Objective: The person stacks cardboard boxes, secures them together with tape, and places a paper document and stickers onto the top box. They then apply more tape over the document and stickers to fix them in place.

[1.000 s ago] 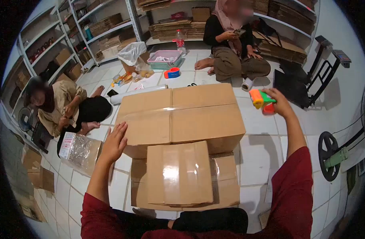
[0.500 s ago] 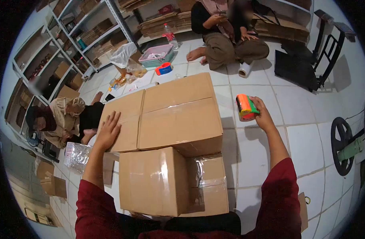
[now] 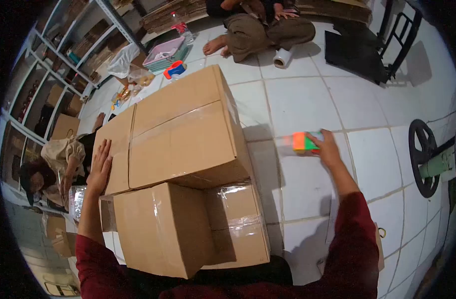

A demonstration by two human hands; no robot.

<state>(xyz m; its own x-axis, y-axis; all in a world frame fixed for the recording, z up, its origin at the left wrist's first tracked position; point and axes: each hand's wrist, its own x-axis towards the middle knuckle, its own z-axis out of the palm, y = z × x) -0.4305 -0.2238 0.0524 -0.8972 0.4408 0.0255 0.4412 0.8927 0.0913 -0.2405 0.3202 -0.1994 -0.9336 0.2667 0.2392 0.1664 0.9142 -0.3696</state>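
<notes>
A first-person view looked down on a white tiled floor with cardboard cartons in front of the wearer, who had dark red sleeves. The left hand (image 3: 99, 168) lay open at the left edge of the large carton (image 3: 183, 142), its fingers extended and pressed flat on the cardboard. The right hand (image 3: 327, 148), out to the right and well apart from the cartons, had its fingers curled around an orange-and-green tape dispenser (image 3: 304, 142), whose front end was blurred.

The small carton (image 3: 148, 231) sat on the near side of the large one, and both rested over a lower carton (image 3: 240, 214) with shiny clear tape across it. Compared with the earlier frames, the view had swung, so the cartons appeared farther left and more slanted, and more floor showed on the right. The dispenser had come lower and nearer than in the first frame, where it was beside the large carton's far corner.

Beyond the cartons, a seated person (image 3: 248, 37) was now cut off at the top; a red-and-blue dispenser (image 3: 174, 70) lay near a pink-and-green basket (image 3: 164, 52), and another person (image 3: 58, 159) sat at the left
</notes>
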